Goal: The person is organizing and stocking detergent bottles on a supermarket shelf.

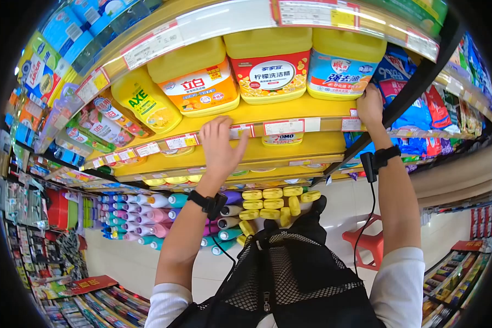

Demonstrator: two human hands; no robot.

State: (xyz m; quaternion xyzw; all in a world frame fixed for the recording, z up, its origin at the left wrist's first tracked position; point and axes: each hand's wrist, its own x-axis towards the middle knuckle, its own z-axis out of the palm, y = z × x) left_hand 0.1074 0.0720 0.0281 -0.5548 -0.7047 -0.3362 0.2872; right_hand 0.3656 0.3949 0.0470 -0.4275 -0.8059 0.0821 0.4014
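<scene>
My left hand (pixel 222 146) is open, fingers spread, at the yellow shelf's front edge, just below a yellow jug with an orange label (pixel 199 87). Right of that jug stands one with a red and white label (pixel 270 71). My right hand (pixel 369 106) reaches up to the lower right corner of a yellow jug with a blue label (pixel 340 74), beside the black shelf post. Its fingertips are partly hidden there, so its grip is unclear. A yellow AXE bottle (pixel 146 104) stands to the left.
Price tags line the shelf edge (pixel 311 124). Below, on the floor, are rows of coloured bottles (pixel 147 215) and several yellow-capped containers (pixel 272 203). A red stool (pixel 366 240) stands at the right. Blue bags (pixel 413 109) fill the shelf beyond the black post (pixel 404 93).
</scene>
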